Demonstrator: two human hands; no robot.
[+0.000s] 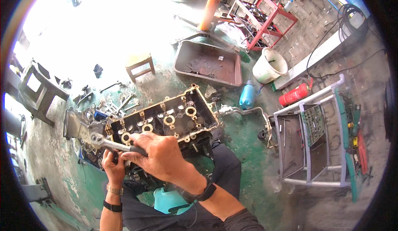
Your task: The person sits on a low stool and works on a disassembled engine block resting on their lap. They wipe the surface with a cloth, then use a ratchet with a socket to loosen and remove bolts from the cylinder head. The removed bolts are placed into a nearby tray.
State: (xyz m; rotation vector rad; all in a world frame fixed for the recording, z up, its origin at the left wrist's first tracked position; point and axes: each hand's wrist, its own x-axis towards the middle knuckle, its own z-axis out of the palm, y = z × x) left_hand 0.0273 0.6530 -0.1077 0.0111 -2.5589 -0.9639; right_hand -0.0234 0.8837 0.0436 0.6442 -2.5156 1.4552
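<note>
An engine with its cylinder head point(179, 133) uncovered lies in front of me, tilted up to the right. My right hand point(161, 155) is closed round the dark grip of a ratchet wrench point(114, 145). The wrench's metal head points left, over the engine's left end near a pale metal housing point(79, 128). Just below the wrench, my left hand point(112, 166) is closed against the engine's lower left side. A dark piece shows at its fingertips, too small to name.
Loose wrenches point(123, 102) lie beyond the engine. A brown tub point(207, 63), a small stool point(140, 66), a blue bottle point(247, 96) and a white bucket point(269, 66) stand farther off. To the right are a red fire extinguisher point(295, 94) and a metal rack point(307, 182).
</note>
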